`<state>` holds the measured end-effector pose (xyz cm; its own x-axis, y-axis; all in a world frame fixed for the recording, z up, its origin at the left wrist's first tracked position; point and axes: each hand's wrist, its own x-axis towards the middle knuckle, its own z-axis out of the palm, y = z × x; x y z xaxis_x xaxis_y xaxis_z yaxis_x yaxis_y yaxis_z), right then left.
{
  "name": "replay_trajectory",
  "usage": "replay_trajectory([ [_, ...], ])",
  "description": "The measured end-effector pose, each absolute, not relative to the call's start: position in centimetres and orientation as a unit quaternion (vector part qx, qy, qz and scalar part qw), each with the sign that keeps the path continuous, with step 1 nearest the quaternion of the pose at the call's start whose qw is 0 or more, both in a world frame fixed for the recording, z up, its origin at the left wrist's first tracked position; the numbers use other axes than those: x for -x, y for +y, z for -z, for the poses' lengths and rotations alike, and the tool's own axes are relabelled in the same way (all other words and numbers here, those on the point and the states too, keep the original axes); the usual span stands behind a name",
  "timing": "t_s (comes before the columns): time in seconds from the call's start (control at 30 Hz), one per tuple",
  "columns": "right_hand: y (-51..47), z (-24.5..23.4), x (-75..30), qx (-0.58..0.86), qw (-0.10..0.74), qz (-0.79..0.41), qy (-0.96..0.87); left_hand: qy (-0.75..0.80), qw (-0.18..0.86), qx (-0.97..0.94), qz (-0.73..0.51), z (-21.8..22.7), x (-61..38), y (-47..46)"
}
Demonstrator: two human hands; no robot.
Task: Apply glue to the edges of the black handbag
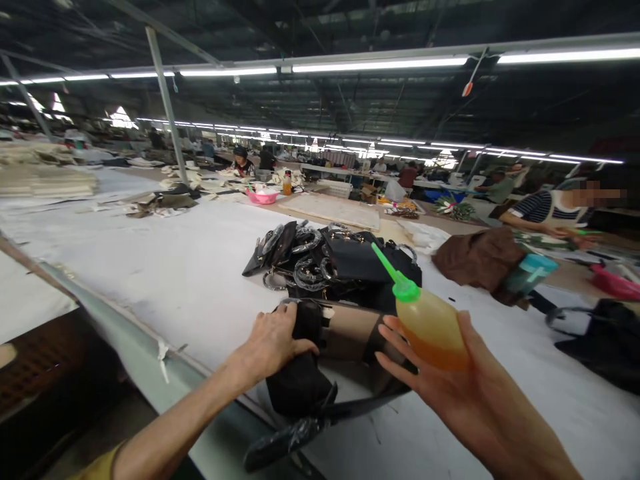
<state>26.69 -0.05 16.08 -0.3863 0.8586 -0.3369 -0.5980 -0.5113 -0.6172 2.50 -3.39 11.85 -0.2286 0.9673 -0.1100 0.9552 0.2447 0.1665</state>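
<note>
A black bag [303, 383] lies opened out on the white tabletop, its beige inner panel [349, 331] showing and its plastic-wrapped handle [285, 440] toward me. My left hand [273, 340] is closed over the bag's left edge, thumb on the near side. In my right hand [460, 393] rests a squeeze bottle [433, 327] part-filled with amber liquid, held between thumb and palm. Its long green nozzle [387, 267] points up and to the left. The fingers of that hand reach toward the bag's right side; whether they touch it I cannot tell.
Beyond the bag is a heap of black bags [345, 260] with wrapped handles. Brown fabric [477, 263] and a teal-lidded container [530, 277] stand to the right, near another black bag [607, 343]. A co-worker [555, 207] is at the far right. The table edge [150, 340] runs along my left.
</note>
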Motion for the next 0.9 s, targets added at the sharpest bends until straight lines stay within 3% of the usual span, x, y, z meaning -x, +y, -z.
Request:
replay_trajectory([
  [0.1,-0.2,-16.3,-26.4,0.323,0.458,-0.804,-0.200,0.799,0.128,-0.580,-0.096,-10.0,-3.5,-2.2],
  [0.3,-0.6,-16.4,-26.8,0.319,0.445,-0.812,-0.200,0.835,0.096,-0.516,-0.165,-7.2,-4.8,0.5],
  [0.53,-0.2,-15.5,-27.4,0.298,0.483,-0.803,-0.183,0.755,0.189,-0.546,-0.310,-4.3,-4.4,0.3],
  [0.7,-0.9,-15.9,-28.5,0.308,0.514,-0.788,-0.142,0.620,0.203,-0.646,-0.395,-9.1,-3.6,0.4],
  [0.8,-1.8,-16.2,-29.8,0.319,0.522,-0.783,-0.110,0.558,0.190,-0.720,-0.367,-14.0,-3.0,1.7],
  [0.9,-2.9,-16.3,-31.5,0.334,0.517,-0.778,-0.127,0.486,0.246,-0.774,-0.322,-17.6,-2.3,3.9],
])
